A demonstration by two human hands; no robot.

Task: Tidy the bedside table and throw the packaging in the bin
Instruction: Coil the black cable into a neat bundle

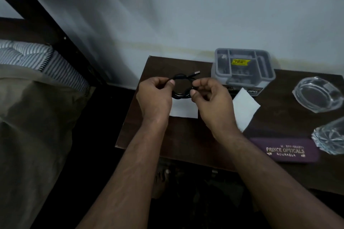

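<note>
Bed (37, 108) on the left, dark desk (149, 135) beside it. Grey organiser box (242, 69) stands at the back, purple spectacle case (284, 149) at the front. Above the desk, left hand (154, 96) and right hand (210, 98) each have a grip pinching the coiled black cable (181, 77), over white paper (184, 108).

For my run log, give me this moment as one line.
left hand: grips cable coil | right hand: pinches coil | coil above table | papers, organizer box: untouched
</note>
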